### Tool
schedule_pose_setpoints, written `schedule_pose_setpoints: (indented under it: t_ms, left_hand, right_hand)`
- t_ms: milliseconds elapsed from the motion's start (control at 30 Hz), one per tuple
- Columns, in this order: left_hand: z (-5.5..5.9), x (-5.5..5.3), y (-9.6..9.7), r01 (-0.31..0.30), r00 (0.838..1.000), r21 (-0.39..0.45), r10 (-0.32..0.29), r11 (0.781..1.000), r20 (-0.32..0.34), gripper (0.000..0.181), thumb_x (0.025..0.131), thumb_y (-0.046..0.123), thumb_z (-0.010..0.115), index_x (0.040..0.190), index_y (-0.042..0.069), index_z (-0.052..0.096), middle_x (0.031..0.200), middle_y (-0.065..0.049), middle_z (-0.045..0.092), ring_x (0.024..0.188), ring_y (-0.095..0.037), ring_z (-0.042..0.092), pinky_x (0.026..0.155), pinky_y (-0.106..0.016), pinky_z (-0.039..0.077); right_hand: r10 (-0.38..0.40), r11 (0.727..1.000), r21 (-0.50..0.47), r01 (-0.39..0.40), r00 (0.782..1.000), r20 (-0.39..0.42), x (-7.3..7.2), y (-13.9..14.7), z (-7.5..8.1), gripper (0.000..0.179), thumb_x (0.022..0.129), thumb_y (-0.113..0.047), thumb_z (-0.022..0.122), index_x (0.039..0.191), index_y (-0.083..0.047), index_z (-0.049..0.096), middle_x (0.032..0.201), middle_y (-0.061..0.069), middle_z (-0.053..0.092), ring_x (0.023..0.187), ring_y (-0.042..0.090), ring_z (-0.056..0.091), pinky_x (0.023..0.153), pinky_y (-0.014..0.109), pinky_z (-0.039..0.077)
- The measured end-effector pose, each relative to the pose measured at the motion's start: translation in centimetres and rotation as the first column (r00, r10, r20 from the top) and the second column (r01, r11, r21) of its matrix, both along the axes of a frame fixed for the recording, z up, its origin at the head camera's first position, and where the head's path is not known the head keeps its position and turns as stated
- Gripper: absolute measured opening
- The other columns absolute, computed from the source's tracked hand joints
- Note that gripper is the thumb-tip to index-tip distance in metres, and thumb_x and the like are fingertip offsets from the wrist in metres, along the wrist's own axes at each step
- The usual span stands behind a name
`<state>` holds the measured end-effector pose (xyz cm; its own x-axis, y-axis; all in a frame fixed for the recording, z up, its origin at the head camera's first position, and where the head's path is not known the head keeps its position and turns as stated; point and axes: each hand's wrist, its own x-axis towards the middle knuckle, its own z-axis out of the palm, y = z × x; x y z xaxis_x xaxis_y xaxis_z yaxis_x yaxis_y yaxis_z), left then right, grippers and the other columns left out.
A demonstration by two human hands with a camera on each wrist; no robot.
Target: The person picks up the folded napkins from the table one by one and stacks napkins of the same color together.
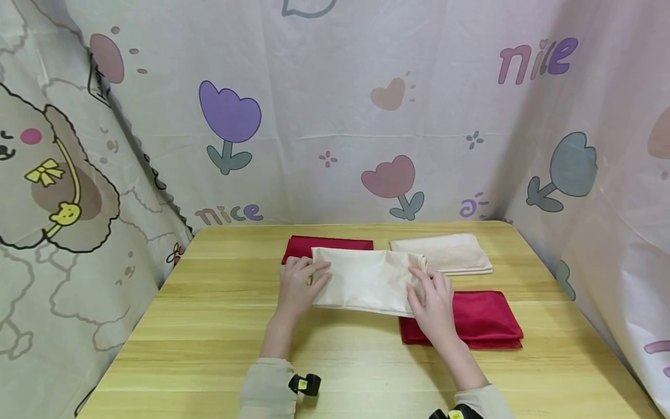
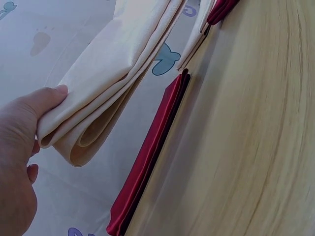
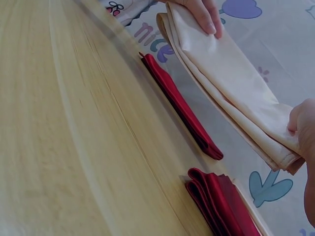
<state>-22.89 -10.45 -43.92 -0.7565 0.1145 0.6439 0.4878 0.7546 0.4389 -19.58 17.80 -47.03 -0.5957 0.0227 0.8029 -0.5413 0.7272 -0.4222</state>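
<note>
4 folded cloths total: 2 cream, 2 red. All rectangular packs, soft fabric; the reds have a satin sheen, the creams look smoother and paler.

Held cloth (image 1: 366, 279): cream, off the desk (image 1: 220, 337), mid-scene between both hands, long side running left-right. Several stacked layers, rounded loop folds at the left end (left wrist view), light creases on top.

Left hand (image 1: 299, 285): fingers pinching its left end, thumb on top, fingertips showing past the lower edge. Right hand (image 1: 435, 299): pinching its right end, thumb pressed on the face; can't tell how the hidden fingers lie.

Other 3 lie flat on the desk: far red cloth (image 1: 335, 243) behind the held one, partly covered in head view; second cream cloth (image 1: 452, 253) far right; near red cloth (image 1: 484, 320) at right, partly behind the right hand.

Desk: yellowish wood grain. Curtain (image 1: 314, 105) behind: pale fabric, creased, 3 tulip prints, 2 "nice" prints.
</note>
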Motion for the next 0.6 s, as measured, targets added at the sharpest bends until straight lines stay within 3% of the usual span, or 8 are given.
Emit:
schedule_pose_setpoints:
  t_ms: [600]
  left_hand:
    - [-0.3,-0.1,1.4,0.03,0.998,-0.031,-0.032,0.999,-0.057,0.023,0.078,0.027,0.082,0.1,0.02,0.079,0.084,-0.001,0.068,0.088,-0.019,0.049,0.073,-0.033,0.031]
  right_hand:
    - [-0.007,1.0,0.016,0.007,1.0,0.003,0.2,1.3,-0.6,0.039,0.075,0.004,0.073,0.114,-0.002,0.067,0.097,0.016,0.053,0.092,0.033,0.042,0.084,0.043,0.028]
